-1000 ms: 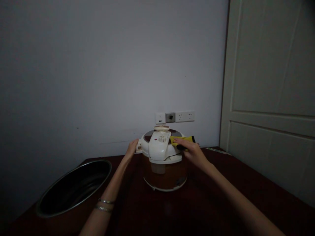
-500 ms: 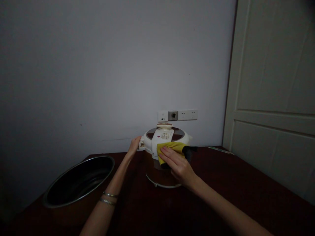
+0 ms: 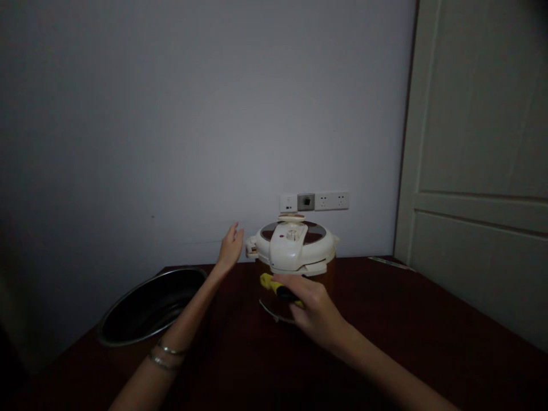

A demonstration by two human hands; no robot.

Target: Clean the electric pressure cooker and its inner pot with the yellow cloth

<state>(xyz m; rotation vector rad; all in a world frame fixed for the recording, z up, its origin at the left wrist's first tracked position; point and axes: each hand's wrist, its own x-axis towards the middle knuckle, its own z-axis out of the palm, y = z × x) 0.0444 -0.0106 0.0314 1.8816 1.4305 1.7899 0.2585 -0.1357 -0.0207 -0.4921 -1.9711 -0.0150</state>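
A rice cooker (image 3: 295, 251) with a white and dark lid and a brown body stands on the dark wooden table (image 3: 385, 331) near the wall. My right hand (image 3: 310, 305) presses a yellow cloth (image 3: 274, 285) against the front of the cooker's body, fingers closed on it. My left hand (image 3: 230, 248) hovers just left of the lid's side handle, fingers stretched out and apart, holding nothing. Bracelets circle my left wrist.
A wide metal basin (image 3: 149, 305) sits at the left of the table. Wall sockets (image 3: 314, 201) are mounted behind the cooker. A pale door (image 3: 479, 171) stands at the right. A thin strip lies near the table's back right corner.
My right hand has brought the yellow cloth down from the lid to the cooker's front body. My left hand has let go of the lid's side handle and opened.
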